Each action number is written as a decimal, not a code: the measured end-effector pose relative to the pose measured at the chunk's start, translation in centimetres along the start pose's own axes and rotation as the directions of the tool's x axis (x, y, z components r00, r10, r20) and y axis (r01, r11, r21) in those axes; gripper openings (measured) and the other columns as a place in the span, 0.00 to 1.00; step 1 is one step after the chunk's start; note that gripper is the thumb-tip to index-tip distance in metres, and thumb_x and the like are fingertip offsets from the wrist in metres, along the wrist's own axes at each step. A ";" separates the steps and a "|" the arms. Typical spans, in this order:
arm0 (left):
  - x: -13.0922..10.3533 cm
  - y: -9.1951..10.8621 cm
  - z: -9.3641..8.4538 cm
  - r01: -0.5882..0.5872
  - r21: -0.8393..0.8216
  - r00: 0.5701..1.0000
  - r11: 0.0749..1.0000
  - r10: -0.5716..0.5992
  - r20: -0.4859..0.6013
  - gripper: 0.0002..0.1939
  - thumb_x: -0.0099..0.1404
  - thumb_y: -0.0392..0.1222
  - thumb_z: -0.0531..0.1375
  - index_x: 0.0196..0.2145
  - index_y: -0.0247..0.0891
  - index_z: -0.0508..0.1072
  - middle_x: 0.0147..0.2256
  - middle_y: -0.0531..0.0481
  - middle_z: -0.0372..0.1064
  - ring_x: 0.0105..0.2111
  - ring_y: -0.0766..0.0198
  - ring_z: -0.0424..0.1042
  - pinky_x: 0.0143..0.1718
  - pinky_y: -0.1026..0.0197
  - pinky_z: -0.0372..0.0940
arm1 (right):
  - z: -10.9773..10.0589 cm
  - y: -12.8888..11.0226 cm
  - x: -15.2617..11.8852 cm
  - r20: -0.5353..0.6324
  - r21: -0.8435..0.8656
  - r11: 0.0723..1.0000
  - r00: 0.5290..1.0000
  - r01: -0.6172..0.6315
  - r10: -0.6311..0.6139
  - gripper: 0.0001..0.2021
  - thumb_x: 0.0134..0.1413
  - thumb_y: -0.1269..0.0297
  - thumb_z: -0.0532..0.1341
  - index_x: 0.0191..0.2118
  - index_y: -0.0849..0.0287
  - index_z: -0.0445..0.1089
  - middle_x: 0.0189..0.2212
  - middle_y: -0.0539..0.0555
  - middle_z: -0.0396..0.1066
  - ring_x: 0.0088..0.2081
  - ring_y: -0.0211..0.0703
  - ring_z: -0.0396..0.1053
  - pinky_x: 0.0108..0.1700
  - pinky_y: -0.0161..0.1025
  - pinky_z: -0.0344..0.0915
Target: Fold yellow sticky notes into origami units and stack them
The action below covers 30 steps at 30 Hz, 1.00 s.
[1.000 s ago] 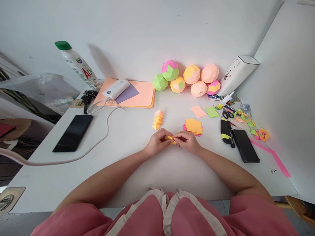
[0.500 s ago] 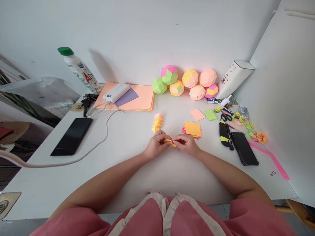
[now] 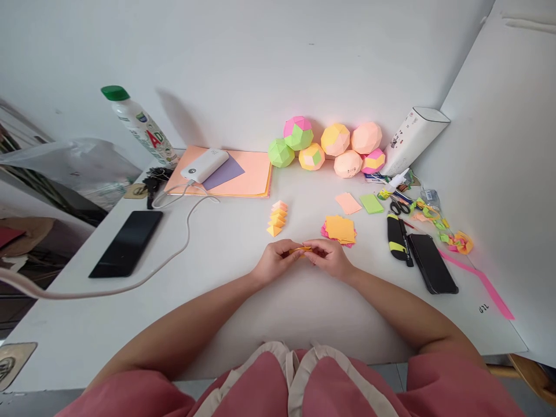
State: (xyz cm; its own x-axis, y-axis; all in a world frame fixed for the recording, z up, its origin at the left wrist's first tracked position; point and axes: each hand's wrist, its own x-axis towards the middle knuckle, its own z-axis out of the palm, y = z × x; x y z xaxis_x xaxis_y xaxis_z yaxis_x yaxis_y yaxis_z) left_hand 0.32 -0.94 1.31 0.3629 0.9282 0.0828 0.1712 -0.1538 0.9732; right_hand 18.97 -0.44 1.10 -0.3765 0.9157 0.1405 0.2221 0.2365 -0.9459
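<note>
Between my two hands is a small piece of orange-yellow folded paper [image 3: 300, 252], pinched from both sides and largely covered by fingers. My left hand [image 3: 276, 259] is closed on its left end, and my right hand [image 3: 329, 256] grips the right end. Just beyond the left hand, several folded paper pieces [image 3: 277, 218], peach to yellow, stand in a short row. A stack of orange and pink paper squares [image 3: 340, 229] lies past the right hand. Farther back are peach paper squares [image 3: 348, 202] and green paper squares [image 3: 371, 202].
Several faceted paper balls [image 3: 336, 139] sit against the wall. At right are a box cutter [image 3: 395, 235], scissors [image 3: 399, 207], glue bottle [image 3: 393, 183] and phone [image 3: 432, 263]. On the left stand a white bottle [image 3: 145, 128], a power bank [image 3: 205, 165] with cable, and a black tablet-like device [image 3: 127, 243].
My fingers have shifted on the folded paper, and both hands now cover more of it. The right fingers have drawn closer around its end. Other things stay in place.
</note>
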 end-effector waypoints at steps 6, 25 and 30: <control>-0.1 0.6 -0.1 -0.029 0.046 0.999 0.999 0.030 -0.026 0.13 0.61 0.49 0.56 0.29 0.38 0.75 0.23 0.51 0.65 0.24 0.67 0.62 0.25 0.64 0.59 | 0.1 0.0 -0.1 -0.003 0.042 0.997 0.998 -0.065 0.065 0.11 0.51 0.58 0.60 0.39 0.58 0.72 0.26 0.52 0.72 0.22 0.37 0.67 0.25 0.37 0.69; -0.2 0.6 0.0 -0.115 0.139 0.991 0.984 0.105 0.081 0.12 0.62 0.38 0.50 0.32 0.36 0.74 0.24 0.50 0.64 0.25 0.68 0.62 0.27 0.65 0.59 | 0.0 -0.5 0.5 0.053 -0.109 0.956 0.962 0.273 -0.269 0.03 0.54 0.66 0.56 0.32 0.57 0.67 0.32 0.55 0.64 0.30 0.38 0.63 0.23 0.33 0.60; -0.3 0.8 0.0 -0.102 0.157 0.992 0.982 0.089 0.091 0.12 0.61 0.35 0.49 0.27 0.34 0.71 0.22 0.53 0.62 0.23 0.70 0.59 0.26 0.67 0.57 | 0.0 -0.4 0.5 0.076 -0.141 0.954 0.963 0.266 -0.258 0.02 0.55 0.68 0.55 0.31 0.58 0.64 0.32 0.55 0.64 0.31 0.38 0.62 0.24 0.33 0.59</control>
State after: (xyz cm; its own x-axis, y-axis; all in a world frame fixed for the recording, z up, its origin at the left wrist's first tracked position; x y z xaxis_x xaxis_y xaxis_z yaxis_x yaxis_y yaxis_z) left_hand 0.40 -1.37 2.10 0.4585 0.8761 0.1489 0.2749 -0.2991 0.9138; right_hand 18.65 -0.10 1.56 -0.4882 0.7964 0.3570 0.2383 0.5151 -0.8233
